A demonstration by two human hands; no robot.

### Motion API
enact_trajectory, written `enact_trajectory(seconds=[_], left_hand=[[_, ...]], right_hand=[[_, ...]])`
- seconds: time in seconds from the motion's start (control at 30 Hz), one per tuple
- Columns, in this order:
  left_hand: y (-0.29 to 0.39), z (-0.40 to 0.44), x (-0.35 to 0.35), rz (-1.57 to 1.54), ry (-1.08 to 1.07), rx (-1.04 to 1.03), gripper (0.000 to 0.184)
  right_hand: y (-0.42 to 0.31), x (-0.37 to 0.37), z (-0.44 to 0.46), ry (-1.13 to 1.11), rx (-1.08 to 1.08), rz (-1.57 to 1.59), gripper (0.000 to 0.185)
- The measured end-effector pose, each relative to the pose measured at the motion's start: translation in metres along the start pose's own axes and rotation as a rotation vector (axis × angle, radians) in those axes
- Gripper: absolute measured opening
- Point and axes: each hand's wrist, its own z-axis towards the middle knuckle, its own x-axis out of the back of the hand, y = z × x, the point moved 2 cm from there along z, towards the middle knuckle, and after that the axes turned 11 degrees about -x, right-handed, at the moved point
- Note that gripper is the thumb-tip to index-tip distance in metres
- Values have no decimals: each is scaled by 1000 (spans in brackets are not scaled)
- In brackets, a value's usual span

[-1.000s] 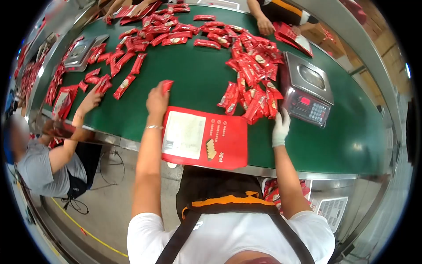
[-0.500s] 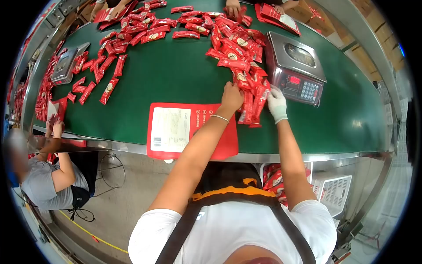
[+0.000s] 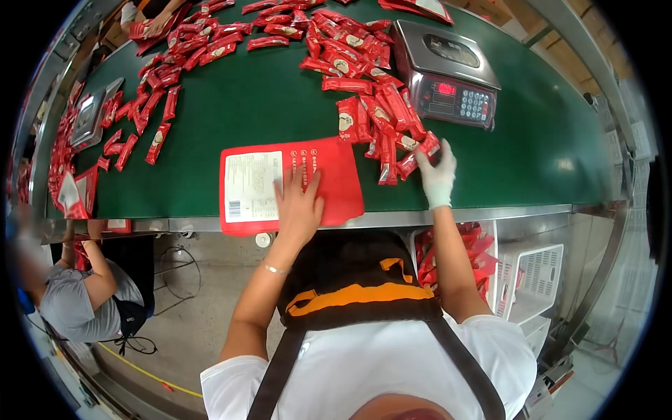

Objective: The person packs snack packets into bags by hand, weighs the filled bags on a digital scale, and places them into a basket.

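My left hand [image 3: 299, 204] lies with spread fingers on a flat red pouch [image 3: 339, 178], which has a white printed label and sits at the table's front edge. In a white glove, my right hand [image 3: 439, 176] has its thumb and fingers around a small red packet [image 3: 428, 145] at the near end of a pile. Other shiny red packets [image 3: 378, 112] lie loosely heaped between the pouch and the scale. Just beyond my right hand stands a digital scale [image 3: 451, 94] with a steel top and a lit red display.
More packets [image 3: 213, 45] are strewn over the green table [image 3: 259, 98]. A second scale [image 3: 87, 115] stands at the left, near a seated person [image 3: 91, 294]. Another person's hands [image 3: 154, 24] hold red pouches at the far left. White crates [image 3: 532, 283] stand below at right.
My left hand has left the packets and moved left and nearer onto the pouch. My right hand now has a packet at the pile's near end. The packets have spread out, and the view has shifted.
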Motion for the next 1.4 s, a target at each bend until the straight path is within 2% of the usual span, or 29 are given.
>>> enact_trajectory(seconds=[0.07,0.13,0.17,0.2,0.27,0.3,0.4,0.43,0.47,0.57,0.63,0.67,0.73,0.77,0.8,0.87,1.03,1.13,1.23,1.33,1.37,1.4], left_hand=[[5,-21,5,38,-90,72,50],[3,-35,-8,98,-120,26,49],[2,-38,-11,163,-144,-15,49],[-1,-41,-12,165,-143,-22,49],[-1,-40,-16,156,-149,-12,46],[1,-40,-17,147,-150,-14,46],[2,-39,-16,216,-227,-58,43],[1,-39,-16,212,-219,-66,43],[1,-38,-16,208,-207,-73,42],[3,-37,-16,180,-218,-64,43],[5,-35,-15,165,-246,-57,45],[5,-35,-19,165,-242,-60,45],[2,-36,-31,110,-293,-32,48],[4,-34,-32,104,-295,-38,48],[5,-31,-33,137,-325,-17,47],[13,-31,-29,170,-351,8,47],[18,-37,-25,213,-241,-117,44],[13,-33,-29,154,-339,-38,44],[7,-26,-24,155,-346,-13,40],[5,-16,-21,213,-246,-66,37],[9,-4,-13,157,-289,-2,35],[10,4,-12,98,-338,63,33]], right_hand=[[-8,-18,3,-19,52,-183,87],[0,-33,11,42,97,-174,86],[-7,-29,11,-25,30,-50,78],[-5,-24,7,-19,28,-47,78],[5,-6,4,-158,1,266,65],[12,4,1,-153,-1,257,65],[32,20,-16,-218,410,-62,46],[52,13,-22,-244,395,-258,46],[48,15,-31,-153,492,-306,46],[45,24,-37,-144,502,-462,48],[54,25,-29,-244,315,-269,49],[55,28,-24,-239,317,-269,49],[66,27,-22,-930,-473,1027,50],[63,28,-27,-1078,-535,1265,48],[62,29,-32,-1071,-536,1264,48],[62,26,-42,-1037,-881,1552,43],[62,20,-53,-1029,-857,1560,40],[45,19,-48,-861,-467,1239,43],[0,22,-49,-338,-159,662,41],[-35,2,-54,87,402,251,39],[-38,-14,-54,121,478,198,37],[-17,-41,-44,33,548,-67,45]])
